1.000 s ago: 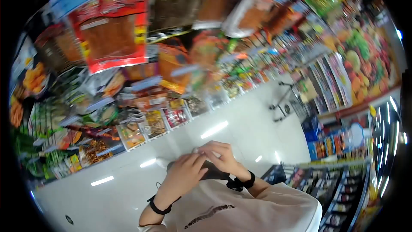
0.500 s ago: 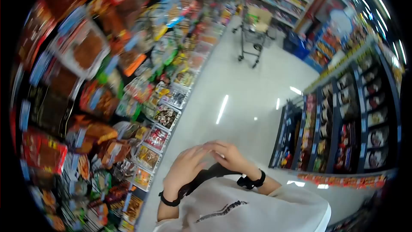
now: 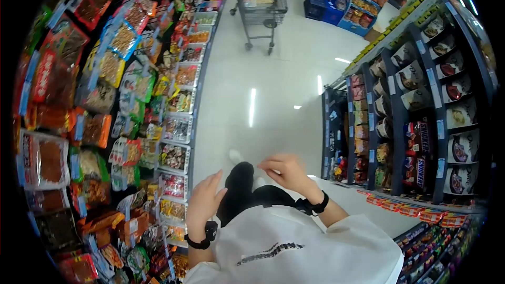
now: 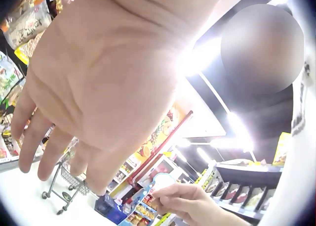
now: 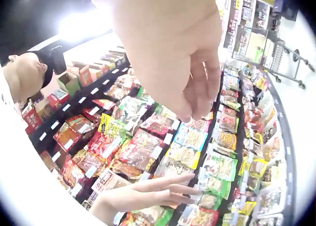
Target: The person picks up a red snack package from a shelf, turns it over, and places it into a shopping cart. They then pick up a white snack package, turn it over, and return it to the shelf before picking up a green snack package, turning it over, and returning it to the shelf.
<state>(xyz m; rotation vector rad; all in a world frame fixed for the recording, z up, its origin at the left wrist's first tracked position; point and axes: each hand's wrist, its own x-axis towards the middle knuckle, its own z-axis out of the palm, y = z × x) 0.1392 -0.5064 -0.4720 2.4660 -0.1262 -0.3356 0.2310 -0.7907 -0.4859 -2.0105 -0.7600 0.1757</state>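
In the head view the left hand is raised in front of the body, fingers extended, holding nothing. To its right the right hand hovers with loosely bent fingers and nothing in them; a gap separates the two. The left wrist view shows the left palm with fingers spread, and the right hand beyond it. In the right wrist view the right hand hangs relaxed, and the left hand has straight fingers. Both wrists wear black bands.
Packaged snacks hang on racks at left, above white bins. A shopping cart stands up the aisle floor. Dark shelves with bags stand at right, and blue crates lie beyond the cart.
The hands, together a second ago, have moved apart. The view has turned, so the racks now run up the left side and the cart appears higher and farther left than a second ago.
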